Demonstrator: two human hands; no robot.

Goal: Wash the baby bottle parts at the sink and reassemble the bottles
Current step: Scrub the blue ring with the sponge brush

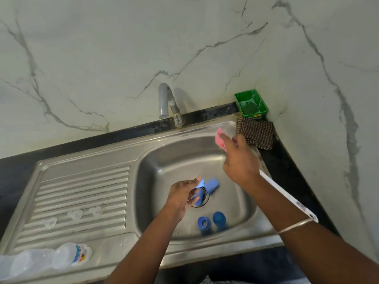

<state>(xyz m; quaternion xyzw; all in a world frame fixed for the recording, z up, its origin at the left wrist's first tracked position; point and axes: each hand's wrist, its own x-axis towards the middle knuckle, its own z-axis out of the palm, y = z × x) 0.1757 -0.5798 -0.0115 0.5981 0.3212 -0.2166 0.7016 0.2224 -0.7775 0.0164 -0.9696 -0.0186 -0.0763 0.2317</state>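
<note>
Steel sink (155, 148): bottles (61, 258) lying at the drainboard's front-left corner, three clear teats (74, 214) mid-drainboard. Right hand (239, 160) grips pink sponge (219, 138) at the basin's back-right rim. Left hand (181, 194) holds blue cap (199, 188) over the drain; blue ring (203, 222) near the basin's front.

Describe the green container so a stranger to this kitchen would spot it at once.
Start at the stainless steel sink and follow its back rim right, past the curved chrome tap, into the corner of the marble walls. The small square green plastic tub sits there on the black counter, just behind a brown checked cloth. It is the only green object here.
</note>
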